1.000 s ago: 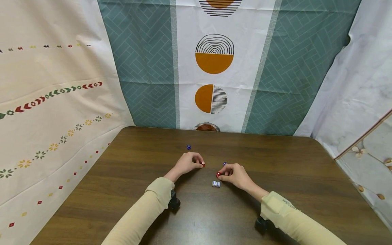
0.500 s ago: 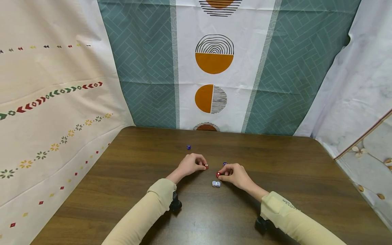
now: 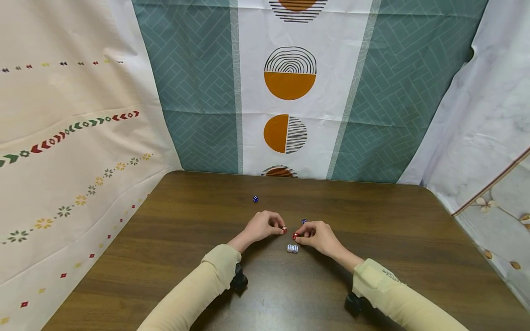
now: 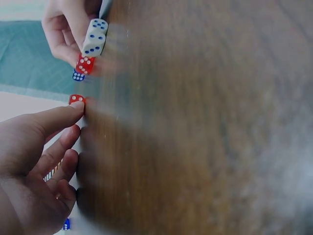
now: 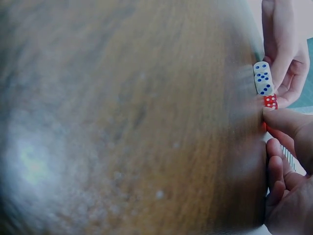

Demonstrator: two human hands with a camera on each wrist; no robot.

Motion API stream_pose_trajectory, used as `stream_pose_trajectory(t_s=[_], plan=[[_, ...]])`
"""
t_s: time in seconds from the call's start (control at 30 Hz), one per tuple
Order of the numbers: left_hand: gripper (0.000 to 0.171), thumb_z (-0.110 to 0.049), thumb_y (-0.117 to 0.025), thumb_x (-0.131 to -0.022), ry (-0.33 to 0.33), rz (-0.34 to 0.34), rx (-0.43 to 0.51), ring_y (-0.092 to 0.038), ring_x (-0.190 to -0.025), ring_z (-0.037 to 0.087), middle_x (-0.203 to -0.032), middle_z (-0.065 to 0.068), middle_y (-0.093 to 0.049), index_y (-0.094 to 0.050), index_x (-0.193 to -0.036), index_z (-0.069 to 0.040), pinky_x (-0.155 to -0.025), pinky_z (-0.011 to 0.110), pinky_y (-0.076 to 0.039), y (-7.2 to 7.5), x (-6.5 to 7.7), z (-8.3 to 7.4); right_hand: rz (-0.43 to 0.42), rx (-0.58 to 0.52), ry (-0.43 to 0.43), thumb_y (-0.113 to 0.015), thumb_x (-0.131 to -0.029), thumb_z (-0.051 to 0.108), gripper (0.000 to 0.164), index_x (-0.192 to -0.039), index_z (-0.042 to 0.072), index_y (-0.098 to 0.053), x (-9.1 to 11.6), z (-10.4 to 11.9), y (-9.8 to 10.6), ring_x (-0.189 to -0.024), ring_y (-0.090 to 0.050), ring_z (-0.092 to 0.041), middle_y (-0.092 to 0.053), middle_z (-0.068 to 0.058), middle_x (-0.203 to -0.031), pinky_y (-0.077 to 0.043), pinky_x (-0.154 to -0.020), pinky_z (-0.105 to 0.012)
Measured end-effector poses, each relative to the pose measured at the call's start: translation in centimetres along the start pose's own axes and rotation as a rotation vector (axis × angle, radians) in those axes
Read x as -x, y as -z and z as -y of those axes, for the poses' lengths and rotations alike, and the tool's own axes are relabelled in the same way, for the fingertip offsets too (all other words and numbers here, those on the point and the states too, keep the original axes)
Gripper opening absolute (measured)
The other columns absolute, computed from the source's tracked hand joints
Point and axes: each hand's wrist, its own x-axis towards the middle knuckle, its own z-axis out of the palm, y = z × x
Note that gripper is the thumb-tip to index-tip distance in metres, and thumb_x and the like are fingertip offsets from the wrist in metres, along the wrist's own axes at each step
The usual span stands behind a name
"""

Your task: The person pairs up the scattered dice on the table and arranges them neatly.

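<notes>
My left hand [image 3: 263,225] pinches a red die [image 3: 284,229] with white dots between thumb and fingers, low over the table. Just to its right, my right hand [image 3: 320,236] pinches another red die [image 3: 295,236]; a small gap parts the two. Two white dice [image 3: 292,248] with blue dots sit side by side in front of the red ones. A blue die [image 3: 304,221] lies behind my right hand, partly covered by it. Farther back on the left is a second blue die [image 3: 255,199]. In the right wrist view my thumb hides much of the right red die.
The brown wooden table [image 3: 198,202] reaches back to a teal and white patterned curtain [image 3: 290,105]. A cream cloth [image 3: 83,138] hangs along the left side, and a white marbled cloth [image 3: 476,138] along the right.
My left hand has moved right and slightly toward me with its red die, closing in on the other red die. My right hand and the remaining dice have stayed put.
</notes>
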Motion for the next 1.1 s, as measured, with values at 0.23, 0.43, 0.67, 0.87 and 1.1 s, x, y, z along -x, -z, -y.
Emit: stream_pose_trajectory(t_s=[0.23, 0.43, 0.67, 0.87, 1.1], plan=[[0.007, -0.017, -0.078, -0.085, -0.016, 0.024, 0.022, -0.051, -0.064, 0.007, -0.071, -0.002, -0.064, -0.074, -0.091, -0.015, -0.061, 0.022, -0.039, -0.22, 0.25, -0.42, 0.001, 0.008, 0.003, -0.082, -0.081, 0.02, 0.009, -0.088, 0.017, -0.077, 0.0, 0.03, 0.03, -0.063, -0.048, -0.008, -0.059, 0.003, -0.069, -0.038, -0.056, -0.021], [0.007, -0.016, -0.078, -0.084, -0.025, 0.044, 0.035, -0.051, -0.064, 0.008, -0.073, -0.002, -0.064, -0.074, -0.089, -0.015, -0.06, 0.021, -0.039, -0.36, 0.32, -0.48, 0.002, 0.004, -0.006, -0.081, -0.081, 0.019, 0.009, -0.088, 0.017, -0.077, -0.05, 0.12, 0.04, -0.063, -0.048, -0.009, -0.06, 0.003, -0.07, -0.038, -0.056, -0.021], [0.007, -0.017, -0.079, -0.084, -0.02, 0.057, 0.044, -0.05, -0.065, 0.008, -0.073, -0.003, -0.063, -0.074, -0.089, -0.017, -0.061, 0.021, -0.039, -0.54, 0.29, -0.42, 0.0, 0.0, -0.007, -0.082, -0.08, 0.019, 0.009, -0.088, 0.016, -0.077, -0.08, 0.15, 0.05, -0.063, -0.048, -0.009, -0.06, 0.002, -0.07, -0.038, -0.055, -0.021], [0.009, -0.019, -0.08, -0.083, -0.026, 0.045, 0.031, -0.05, -0.066, 0.007, -0.073, -0.005, -0.063, -0.074, -0.089, -0.018, -0.062, 0.022, -0.038, -0.74, 0.24, -0.23, -0.007, 0.002, -0.026, -0.083, -0.079, 0.018, 0.01, -0.087, 0.017, -0.077, -0.2, 0.14, -0.05, -0.063, -0.048, -0.009, -0.059, 0.003, -0.068, -0.038, -0.055, -0.021], [0.01, -0.022, -0.081, -0.082, -0.036, 0.039, 0.0, -0.049, -0.07, 0.007, -0.073, -0.006, -0.062, -0.074, -0.089, -0.02, -0.065, 0.022, -0.037, -0.88, 0.29, -0.33, -0.007, 0.006, -0.025, -0.082, -0.08, 0.018, 0.01, -0.087, 0.016, -0.076, -0.16, 0.21, -0.04, -0.063, -0.049, -0.01, -0.059, 0.003, -0.068, -0.039, -0.056, -0.021]])
